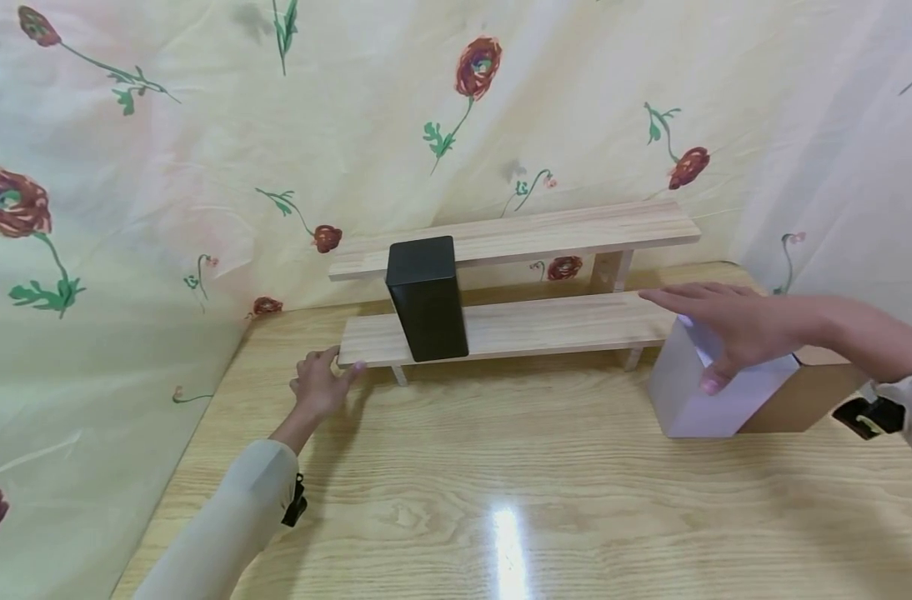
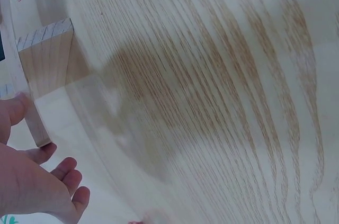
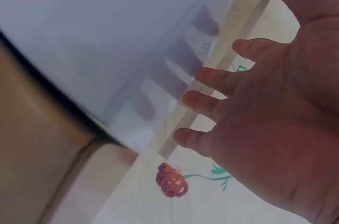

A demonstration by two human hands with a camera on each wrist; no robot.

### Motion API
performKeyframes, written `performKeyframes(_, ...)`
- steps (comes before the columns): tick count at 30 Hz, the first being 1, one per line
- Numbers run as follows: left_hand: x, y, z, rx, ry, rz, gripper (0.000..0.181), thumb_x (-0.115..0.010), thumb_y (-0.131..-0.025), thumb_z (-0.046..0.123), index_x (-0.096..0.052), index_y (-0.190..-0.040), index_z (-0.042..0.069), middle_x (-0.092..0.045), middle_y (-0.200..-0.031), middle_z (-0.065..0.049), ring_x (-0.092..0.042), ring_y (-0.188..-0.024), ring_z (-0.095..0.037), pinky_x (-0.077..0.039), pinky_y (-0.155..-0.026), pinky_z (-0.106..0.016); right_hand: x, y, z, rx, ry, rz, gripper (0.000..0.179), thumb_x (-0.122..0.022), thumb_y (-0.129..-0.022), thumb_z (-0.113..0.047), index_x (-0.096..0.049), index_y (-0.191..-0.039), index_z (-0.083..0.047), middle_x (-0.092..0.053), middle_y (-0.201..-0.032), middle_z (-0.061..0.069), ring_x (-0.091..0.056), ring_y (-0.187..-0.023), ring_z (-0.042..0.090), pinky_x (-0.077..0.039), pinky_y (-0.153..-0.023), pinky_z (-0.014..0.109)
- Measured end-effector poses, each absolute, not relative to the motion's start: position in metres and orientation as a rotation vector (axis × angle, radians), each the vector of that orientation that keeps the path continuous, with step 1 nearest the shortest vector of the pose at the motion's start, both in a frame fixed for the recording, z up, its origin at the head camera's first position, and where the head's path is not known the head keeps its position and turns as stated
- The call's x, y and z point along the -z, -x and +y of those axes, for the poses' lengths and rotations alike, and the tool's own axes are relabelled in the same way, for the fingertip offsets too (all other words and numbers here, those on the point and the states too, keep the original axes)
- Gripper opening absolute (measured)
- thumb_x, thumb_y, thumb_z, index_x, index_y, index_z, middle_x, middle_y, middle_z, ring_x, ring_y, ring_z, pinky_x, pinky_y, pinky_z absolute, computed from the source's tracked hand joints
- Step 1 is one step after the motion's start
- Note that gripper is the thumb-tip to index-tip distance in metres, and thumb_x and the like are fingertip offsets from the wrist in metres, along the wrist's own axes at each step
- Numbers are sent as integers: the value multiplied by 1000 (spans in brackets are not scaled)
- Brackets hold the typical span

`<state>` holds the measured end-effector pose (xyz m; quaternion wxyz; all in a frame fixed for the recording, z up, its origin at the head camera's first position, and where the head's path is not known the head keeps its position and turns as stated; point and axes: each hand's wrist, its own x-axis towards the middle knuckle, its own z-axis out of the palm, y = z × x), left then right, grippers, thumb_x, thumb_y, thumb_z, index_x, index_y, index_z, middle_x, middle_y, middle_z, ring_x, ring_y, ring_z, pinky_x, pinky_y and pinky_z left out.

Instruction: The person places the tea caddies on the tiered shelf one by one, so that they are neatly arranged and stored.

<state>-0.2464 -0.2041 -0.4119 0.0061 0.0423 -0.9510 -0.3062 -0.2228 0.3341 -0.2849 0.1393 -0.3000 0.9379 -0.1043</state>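
Note:
A two-tier wooden shelf [image 1: 568, 325] stands on the table, its lower board low over the tabletop. My left hand [image 1: 323, 383] is at the left end of that board and pinches its corner. In the left wrist view, the thumb lies on the board's edge [image 2: 37, 123] and the index fingertip sits at its end, with the other fingers loose. Over the white box [image 1: 696, 396] at the right, my right hand [image 1: 734, 329] is spread with straight fingers. The right wrist view shows its palm [image 3: 280, 113] beside the box's glossy white face [image 3: 122, 33], which reflects the fingers.
A tall black box [image 1: 429, 304] stands on the lower board toward its left end. Against the white box stands a brown cardboard box [image 1: 797, 398]. Flower-printed cloth [image 1: 381, 108] hangs behind and on both sides of the wood-grain table [image 1: 501, 467].

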Motion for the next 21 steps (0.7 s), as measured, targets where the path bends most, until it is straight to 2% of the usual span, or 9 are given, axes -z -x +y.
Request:
performKeyframes(3,413,247,-204,962,-127,-2974,68,-56,-96,42,-36,-145,1,-36,-140,-28,-28,-127,-45,-18,-98,-63,290,221,341,292,881,2729,126,-86,-54,-53,-21,-152,-9,-26,-151,24,-28,-131,46,-30,-92,62)
performKeyframes(6,413,247,-204,959,-128,-2978,69,-56,-96,43,-35,-146,0,-36,-140,-28,-28,-128,-45,-17,-99,-63,295,218,346,295,902,2749,126,-88,-52,-50,-22,-151,-8,-31,-147,23,-40,-119,37,-38,-85,50)
performKeyframes(10,412,246,-204,955,-130,-2985,71,-56,-96,44,-34,-147,0,-35,-141,-28,-27,-128,-45,-16,-100,-63,298,216,351,286,891,2754,123,-89,-53,-46,-25,-150,-7,-35,-143,19,-45,-104,25,-41,-77,36)
performKeyframes(16,412,247,-204,951,-137,-2991,71,-55,-96,44,-33,-147,1,-34,-142,-28,-27,-128,-45,-17,-100,-63,302,214,353,238,879,2785,117,-89,-55,-42,-28,-149,-8,-39,-140,15,-44,-104,22,-41,-75,31)
performKeyframes(21,412,246,-204,946,-137,-2993,71,-55,-96,44,-33,-147,0,-34,-142,-29,-27,-129,-45,-17,-100,-63,305,212,353,233,909,2827,109,-91,-56,-38,-36,-145,-6,-46,-133,12,-45,-97,18,-41,-71,27)
